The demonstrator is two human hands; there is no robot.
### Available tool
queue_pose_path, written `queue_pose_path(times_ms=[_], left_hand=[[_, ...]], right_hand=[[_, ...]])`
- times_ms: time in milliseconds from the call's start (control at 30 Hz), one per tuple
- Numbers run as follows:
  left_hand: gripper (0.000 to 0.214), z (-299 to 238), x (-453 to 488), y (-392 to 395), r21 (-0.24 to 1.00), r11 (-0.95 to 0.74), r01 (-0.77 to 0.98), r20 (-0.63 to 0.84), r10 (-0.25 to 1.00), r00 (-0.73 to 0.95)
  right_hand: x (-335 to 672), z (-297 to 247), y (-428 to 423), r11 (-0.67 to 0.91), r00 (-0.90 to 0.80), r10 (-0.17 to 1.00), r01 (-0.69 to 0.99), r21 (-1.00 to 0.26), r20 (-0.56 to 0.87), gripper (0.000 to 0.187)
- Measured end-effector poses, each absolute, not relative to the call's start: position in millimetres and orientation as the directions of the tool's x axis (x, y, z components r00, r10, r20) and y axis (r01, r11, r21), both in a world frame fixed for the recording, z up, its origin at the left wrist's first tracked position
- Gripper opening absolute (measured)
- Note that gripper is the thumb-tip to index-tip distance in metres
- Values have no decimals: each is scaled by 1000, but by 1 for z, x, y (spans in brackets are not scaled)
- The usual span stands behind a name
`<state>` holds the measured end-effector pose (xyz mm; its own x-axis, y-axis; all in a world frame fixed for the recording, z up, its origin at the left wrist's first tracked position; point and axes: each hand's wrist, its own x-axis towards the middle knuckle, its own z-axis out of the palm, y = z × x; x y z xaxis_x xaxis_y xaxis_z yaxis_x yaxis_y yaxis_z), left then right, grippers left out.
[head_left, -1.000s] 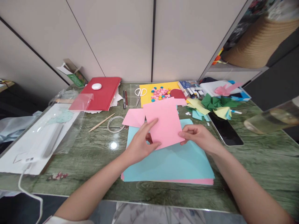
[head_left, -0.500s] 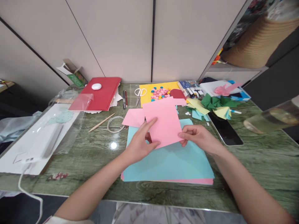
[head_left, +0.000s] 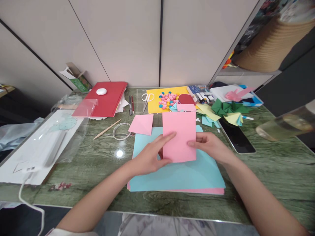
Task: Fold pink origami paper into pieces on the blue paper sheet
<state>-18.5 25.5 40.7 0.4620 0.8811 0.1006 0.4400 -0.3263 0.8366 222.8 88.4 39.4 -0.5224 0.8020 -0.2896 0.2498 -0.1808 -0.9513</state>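
A pink sheet of paper (head_left: 180,126) is held upright between my two hands, above a stack of coloured paper with a light blue sheet (head_left: 177,178) on top. My left hand (head_left: 152,155) grips its left and lower edge, thumb and a finger on the front face, other fingers behind. At the right edge, my right hand (head_left: 209,146) pinches the paper between thumb and fingers. A second pink piece of paper (head_left: 142,124) lies by the stack's far left corner, next to a roll of clear tape (head_left: 116,136).
Scissors (head_left: 146,100) and small pink, blue and yellow pieces (head_left: 167,98) lie on a yellow sheet (head_left: 154,106) at the back. A phone (head_left: 237,137), green folded paper (head_left: 227,106) and a clear bottle (head_left: 283,126) are right. Left are a wooden stick (head_left: 105,129) and red folder (head_left: 105,98).
The pink sheet has turned from a tilt to nearly straight and come slightly right and nearer to me. My left hand has shifted right with it; my right hand has hardly moved.
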Motion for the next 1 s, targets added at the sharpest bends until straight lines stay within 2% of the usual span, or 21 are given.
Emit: queue_pose_path(times_ms=[100,167,267,433,600,667,833,1000], left_hand=[[65,43,-20,27,859,-322,399,81,853,516],[60,43,-20,29,863,-326,385,79,841,535],[61,43,-21,30,859,-338,385,79,830,552],[64,44,-23,32,866,-327,379,58,817,573],[61,45,-23,31,873,-374,314,117,785,608],[56,42,-20,30,883,-343,321,116,822,558],[45,32,-10,26,918,-207,339,98,945,311],[48,32,-9,26,888,-254,383,114,929,351]], right_hand=[[221,35,87,-207,-428,854,244,-947,-297,35],[221,34,87,-220,-428,850,240,-946,-306,33],[222,32,88,-237,-425,855,190,-953,-298,29],[225,28,89,-148,-239,953,168,-975,-186,23],[225,29,87,-121,-258,950,208,-971,-174,21],[223,30,86,-118,-274,945,219,-969,-177,21],[213,34,82,-140,-315,927,210,-968,-202,25],[211,32,81,-102,-265,955,131,-986,-134,22]])
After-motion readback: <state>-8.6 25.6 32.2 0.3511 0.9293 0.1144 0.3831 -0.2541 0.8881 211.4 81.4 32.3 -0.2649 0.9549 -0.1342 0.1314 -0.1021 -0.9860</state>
